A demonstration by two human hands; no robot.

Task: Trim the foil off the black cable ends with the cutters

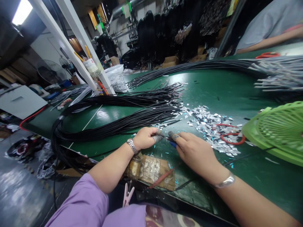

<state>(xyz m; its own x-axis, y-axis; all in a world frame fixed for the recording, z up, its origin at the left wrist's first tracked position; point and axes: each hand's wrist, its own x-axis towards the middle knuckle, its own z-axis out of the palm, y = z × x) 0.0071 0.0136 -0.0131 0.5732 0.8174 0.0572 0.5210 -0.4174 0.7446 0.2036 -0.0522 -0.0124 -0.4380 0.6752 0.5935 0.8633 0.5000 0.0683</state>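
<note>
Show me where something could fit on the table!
Mostly bare: the table between the far black cables and silver scraps, left of the basket. Crowded: by the left hand and right hand, beside scraps and nearer cables.

The single head-worn camera looks forward and down from close above the hands (195,149), across the green worktop (213,86).

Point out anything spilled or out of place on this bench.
Small silvery-white foil-like scraps lie loosely strewn across the green tabletop, with a red looped object among them. It looks untidy, though perhaps just work waste.
</note>
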